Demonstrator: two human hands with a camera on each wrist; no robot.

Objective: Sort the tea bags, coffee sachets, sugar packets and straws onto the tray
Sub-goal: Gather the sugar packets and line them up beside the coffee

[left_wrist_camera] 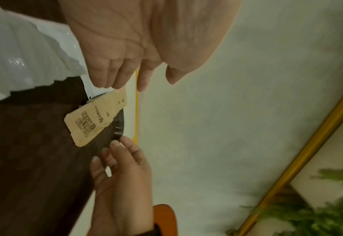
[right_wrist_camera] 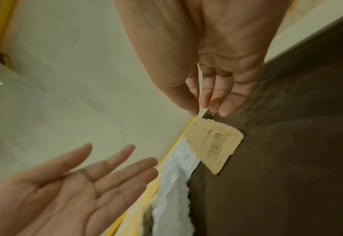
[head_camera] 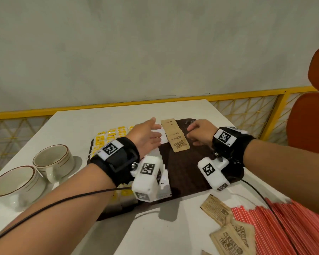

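Head view: dark tray (head_camera: pixel 184 173) at table (head_camera: pixel 81 122) centre; yellow tea bags (head_camera: pixel 109 137) along tray's left edge, white sachets (head_camera: pixel 163 181) next, overlapped row of brown sugar packets (head_camera: pixel 175 138) at far edge. Left hand (head_camera: pixel 147 137) flat, fingers released, beside row. Right hand (head_camera: pixel 201 131) loosely curled, nothing held. Loose packets (head_camera: pixel 226 227) and red straws (head_camera: pixel 293 227) at table's near right corner; two cups (head_camera: pixel 35 172) at left edge.

Left wrist view: fingers (left_wrist_camera: pixel 114 75) straight, tips over row's end.

Right wrist view: fingertips (right_wrist_camera: pixel 225 102) near row's far end, grasping nothing.

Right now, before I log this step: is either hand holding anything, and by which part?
Nothing is held. The left hand is flat and open beside the brown sugar packets; the right hand has loosely curled fingers, empty.
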